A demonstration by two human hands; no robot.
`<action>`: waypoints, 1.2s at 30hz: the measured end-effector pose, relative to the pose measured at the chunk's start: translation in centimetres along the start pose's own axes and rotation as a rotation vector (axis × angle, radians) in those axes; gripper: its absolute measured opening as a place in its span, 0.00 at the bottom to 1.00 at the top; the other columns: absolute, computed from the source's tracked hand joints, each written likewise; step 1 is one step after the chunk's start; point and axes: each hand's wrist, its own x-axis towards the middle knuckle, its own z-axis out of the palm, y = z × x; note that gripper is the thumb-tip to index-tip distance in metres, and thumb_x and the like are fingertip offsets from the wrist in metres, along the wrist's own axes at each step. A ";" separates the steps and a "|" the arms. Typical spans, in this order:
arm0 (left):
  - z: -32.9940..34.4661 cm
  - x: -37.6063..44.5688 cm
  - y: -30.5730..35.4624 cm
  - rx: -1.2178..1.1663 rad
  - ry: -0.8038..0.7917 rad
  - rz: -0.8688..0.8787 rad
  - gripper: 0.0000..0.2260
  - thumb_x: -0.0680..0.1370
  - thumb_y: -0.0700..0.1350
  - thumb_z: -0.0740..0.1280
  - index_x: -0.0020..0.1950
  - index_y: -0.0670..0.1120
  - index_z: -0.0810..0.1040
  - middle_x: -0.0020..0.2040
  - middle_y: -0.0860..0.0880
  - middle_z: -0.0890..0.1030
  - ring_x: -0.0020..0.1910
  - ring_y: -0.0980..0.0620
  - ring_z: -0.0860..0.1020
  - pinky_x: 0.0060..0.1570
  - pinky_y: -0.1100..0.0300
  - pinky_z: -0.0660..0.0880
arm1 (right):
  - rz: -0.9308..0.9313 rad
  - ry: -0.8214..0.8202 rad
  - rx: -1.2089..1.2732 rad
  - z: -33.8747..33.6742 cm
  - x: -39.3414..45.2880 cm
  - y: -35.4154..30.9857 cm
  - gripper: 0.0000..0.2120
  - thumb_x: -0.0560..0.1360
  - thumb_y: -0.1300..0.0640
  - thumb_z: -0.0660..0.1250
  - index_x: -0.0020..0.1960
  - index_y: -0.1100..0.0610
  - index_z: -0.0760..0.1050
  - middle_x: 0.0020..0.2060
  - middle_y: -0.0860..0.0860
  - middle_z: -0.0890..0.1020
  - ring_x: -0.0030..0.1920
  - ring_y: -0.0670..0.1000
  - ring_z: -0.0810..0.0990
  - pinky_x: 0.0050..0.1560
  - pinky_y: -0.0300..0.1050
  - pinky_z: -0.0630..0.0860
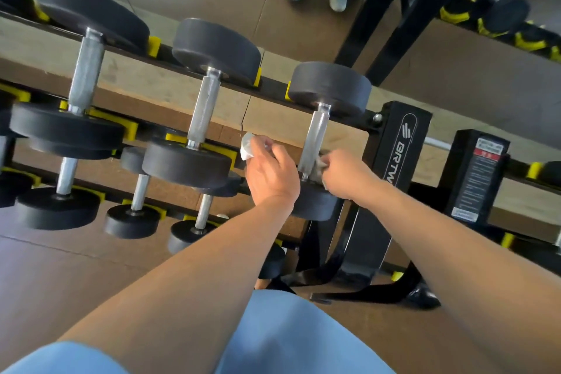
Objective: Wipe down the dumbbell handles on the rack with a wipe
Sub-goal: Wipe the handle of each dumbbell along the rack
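Both bare forearms reach forward and away from the camera, converging slightly. The left hand (pixel 271 171) is held back-up with wrist straight, fingers curled down around a crumpled white wipe (pixel 247 146) that pokes out past the knuckles. The right hand (pixel 346 171) sits just beside it, level with it, fingers curled and pinching a second wad of wipe (pixel 321 164) against the lower end of a dumbbell handle (pixel 312 141).

left hand (pixel 271 171) hides lower dumbbell head | leftmost dumbbells (pixel 9 118) cut off
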 end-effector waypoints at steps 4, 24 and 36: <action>0.0 -0.2 -0.2 -0.005 -0.015 -0.016 0.08 0.83 0.49 0.52 0.59 0.51 0.67 0.45 0.48 0.76 0.44 0.48 0.77 0.40 0.55 0.71 | 0.157 -0.030 0.230 -2.5 2.5 1.1 0.11 0.77 0.65 0.64 0.59 0.59 0.77 0.52 0.55 0.81 0.51 0.56 0.81 0.46 0.51 0.82; -8.2 -6.3 1.0 -0.655 -0.294 -0.266 0.20 0.77 0.64 0.60 0.58 0.50 0.75 0.54 0.46 0.83 0.54 0.46 0.82 0.59 0.46 0.76 | -0.354 0.411 0.563 3.0 -14.7 -2.6 0.03 0.79 0.52 0.68 0.52 0.46 0.76 0.44 0.38 0.82 0.46 0.39 0.81 0.44 0.34 0.77; -18.5 -11.0 -3.7 -0.351 -0.348 -0.076 0.07 0.84 0.47 0.59 0.57 0.50 0.77 0.41 0.44 0.83 0.36 0.46 0.76 0.36 0.56 0.75 | -0.114 -0.176 1.110 10.1 -16.2 -1.3 0.12 0.79 0.48 0.66 0.57 0.53 0.83 0.50 0.51 0.86 0.53 0.53 0.83 0.57 0.51 0.81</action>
